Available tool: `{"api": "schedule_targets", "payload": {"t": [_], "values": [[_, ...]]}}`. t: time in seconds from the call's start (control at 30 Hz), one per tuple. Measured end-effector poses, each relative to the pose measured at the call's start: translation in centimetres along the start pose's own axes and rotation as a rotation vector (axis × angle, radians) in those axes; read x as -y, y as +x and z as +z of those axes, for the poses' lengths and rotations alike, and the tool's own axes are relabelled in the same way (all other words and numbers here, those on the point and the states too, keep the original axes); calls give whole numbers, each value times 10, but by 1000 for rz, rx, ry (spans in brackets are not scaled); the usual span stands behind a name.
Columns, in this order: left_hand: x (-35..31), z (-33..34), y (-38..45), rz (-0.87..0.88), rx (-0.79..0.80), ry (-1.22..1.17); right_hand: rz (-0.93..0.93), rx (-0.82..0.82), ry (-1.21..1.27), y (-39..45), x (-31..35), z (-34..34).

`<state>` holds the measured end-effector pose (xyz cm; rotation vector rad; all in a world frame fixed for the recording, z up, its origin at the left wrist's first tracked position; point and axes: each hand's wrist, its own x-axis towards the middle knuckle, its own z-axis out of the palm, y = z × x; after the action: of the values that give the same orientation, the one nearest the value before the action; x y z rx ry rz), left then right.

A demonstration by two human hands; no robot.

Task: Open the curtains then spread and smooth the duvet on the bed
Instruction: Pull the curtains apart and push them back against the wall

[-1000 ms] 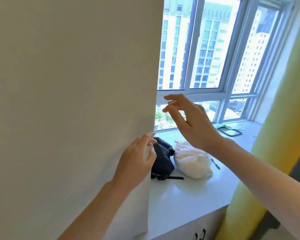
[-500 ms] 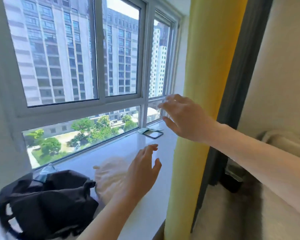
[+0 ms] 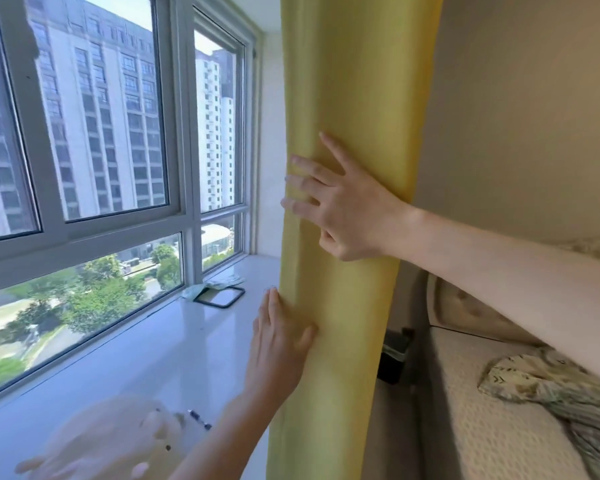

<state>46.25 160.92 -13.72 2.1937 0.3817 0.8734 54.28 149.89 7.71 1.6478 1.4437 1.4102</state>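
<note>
While its fingers lie straight and slightly spread, the right hand presses flat against the window-side edge of a gathered yellow curtain, with the fingertips reaching the fold's left edge. Lower down, the left hand also rests flat on the same curtain, fingers straight and close together, thumb set apart against the cloth. Both forearms are bare. The curtain hangs as a thick upright column between the window on the left and a beige wall on the right. Left of the curtain runs a white windowsill, carrying a small dark-framed flat object near the glass and a blurred pale bag at the bottom edge. Right of the curtain lies the bed, its cream mattress bare, with a patterned duvet bunched at the right edge. Tall buildings and green trees show outside.
</note>
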Motion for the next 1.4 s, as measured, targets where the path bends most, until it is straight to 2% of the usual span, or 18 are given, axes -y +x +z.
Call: {"api": "schedule_targets", "payload": {"t": [0.13,0.4,0.57,0.7,0.97,1.1,1.4], "values": [[13,39,55,-58,-41,-113,-21,-26,-21,4,-20,66],[26,114,183,-44,-222,-120,-54,-143,-53,17,-83,204],[26,155,253,66,-301,-111,-50,-163,-85,24,-126,281],[31,191,309,113,-322,-166,-42,-183,-78,29,-150,355],[53,279,436,20,-284,-401,17,-168,-79,46,-191,503],[67,323,506,3,-227,-432,44,-125,-84,50,-218,579],[73,429,644,12,-242,-464,73,-85,-109,51,-279,738]]}}
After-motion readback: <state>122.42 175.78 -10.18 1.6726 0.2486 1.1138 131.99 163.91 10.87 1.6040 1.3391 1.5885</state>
